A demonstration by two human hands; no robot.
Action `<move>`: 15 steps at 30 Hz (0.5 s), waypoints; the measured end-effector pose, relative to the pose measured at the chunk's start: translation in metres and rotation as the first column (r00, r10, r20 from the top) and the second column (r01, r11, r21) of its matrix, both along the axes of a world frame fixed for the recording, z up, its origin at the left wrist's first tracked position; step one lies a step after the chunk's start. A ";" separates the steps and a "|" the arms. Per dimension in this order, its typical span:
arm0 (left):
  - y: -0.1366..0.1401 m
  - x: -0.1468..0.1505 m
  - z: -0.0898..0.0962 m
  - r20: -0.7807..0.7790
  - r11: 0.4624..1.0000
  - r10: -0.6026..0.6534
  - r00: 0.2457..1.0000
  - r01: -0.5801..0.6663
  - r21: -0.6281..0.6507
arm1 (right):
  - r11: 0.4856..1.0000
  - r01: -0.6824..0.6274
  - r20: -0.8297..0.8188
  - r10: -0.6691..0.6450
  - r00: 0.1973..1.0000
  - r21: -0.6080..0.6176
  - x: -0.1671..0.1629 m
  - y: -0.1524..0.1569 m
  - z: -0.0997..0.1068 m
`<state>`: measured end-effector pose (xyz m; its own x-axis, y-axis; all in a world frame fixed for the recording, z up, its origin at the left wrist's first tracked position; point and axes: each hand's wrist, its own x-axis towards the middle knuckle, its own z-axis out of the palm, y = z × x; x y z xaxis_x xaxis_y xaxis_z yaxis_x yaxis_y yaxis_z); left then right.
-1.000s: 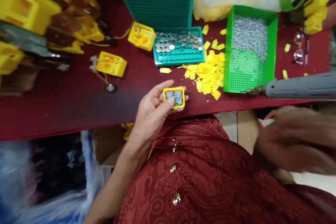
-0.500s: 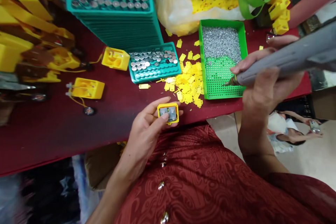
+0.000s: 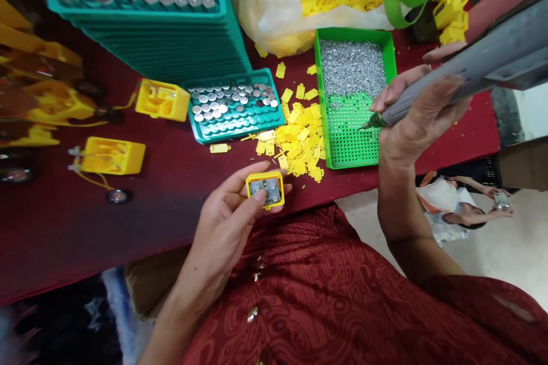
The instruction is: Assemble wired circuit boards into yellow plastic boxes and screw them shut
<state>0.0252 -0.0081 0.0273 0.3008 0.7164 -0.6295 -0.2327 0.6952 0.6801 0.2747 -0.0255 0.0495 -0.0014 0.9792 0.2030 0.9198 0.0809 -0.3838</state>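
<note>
L hand (image 3: 229,211) w/ ylw case (image 3: 273,187); any txt illegible.

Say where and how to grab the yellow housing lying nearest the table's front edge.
I'd grip the yellow housing by its long near and far walls, towards the right end, coming from picture right. That end looks plain and free; pale fittings jut from the left end, and a wire trails from there to a black round part. Best stay clear of the open top.

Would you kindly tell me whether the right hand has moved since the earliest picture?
Yes: against the green tray, the right hand has moved up the picture, from below the tray's near edge to beside its right edge.
</note>
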 end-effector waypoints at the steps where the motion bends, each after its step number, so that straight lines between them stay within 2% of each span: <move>1: 0.000 0.000 0.001 0.002 1.000 0.006 1.000 -0.006 -0.002 | 1.000 0.003 0.010 -0.003 1.000 -0.008 0.002 0.008 -0.004; 2: 0.001 0.001 0.001 0.003 1.000 0.012 1.000 -0.012 -0.003 | 1.000 0.028 0.020 -0.027 0.999 -0.007 0.005 0.017 -0.008; 4: 0.001 0.001 0.001 0.002 1.000 0.022 1.000 -0.022 0.000 | 0.981 0.182 0.015 -0.183 0.983 0.059 0.007 0.032 -0.016; 6: 0.001 0.000 0.000 -0.001 1.000 0.019 1.000 -0.019 0.005 | 0.905 0.384 -0.085 -0.375 0.923 0.182 0.007 0.041 -0.024; 7: 0.000 0.000 -0.001 -0.001 1.000 0.016 1.000 -0.016 0.008 | 0.858 0.449 -0.178 -0.415 0.892 0.249 0.007 0.044 -0.027; 8: 0.000 -0.001 -0.001 0.002 1.000 0.013 1.000 -0.013 0.009 | 0.824 0.474 -0.292 -0.392 0.873 0.310 0.007 0.046 -0.031; 9: 0.000 -0.001 -0.001 0.006 1.000 0.012 1.000 -0.012 0.009 | 0.807 0.463 -0.407 -0.308 0.860 0.367 0.008 0.047 -0.035; 11: 0.000 -0.001 -0.001 0.013 1.000 0.011 1.000 -0.011 0.008 | 0.747 0.421 -0.586 -0.052 0.809 0.515 0.012 0.052 -0.044; 13: 0.000 0.000 -0.001 0.020 1.000 0.015 1.000 -0.015 0.006 | 0.654 0.428 -0.662 0.152 0.734 0.624 0.017 0.059 -0.054; 15: 0.001 0.000 0.000 0.021 1.000 0.018 1.000 -0.018 0.006 | 0.587 0.462 -0.682 0.225 0.696 0.665 0.022 0.067 -0.063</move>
<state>0.0252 -0.0074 0.0273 0.3010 0.7253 -0.6192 -0.2588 0.6870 0.6790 0.2965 0.0412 -0.0136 0.5627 0.4164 0.7142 0.4667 0.5531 -0.6901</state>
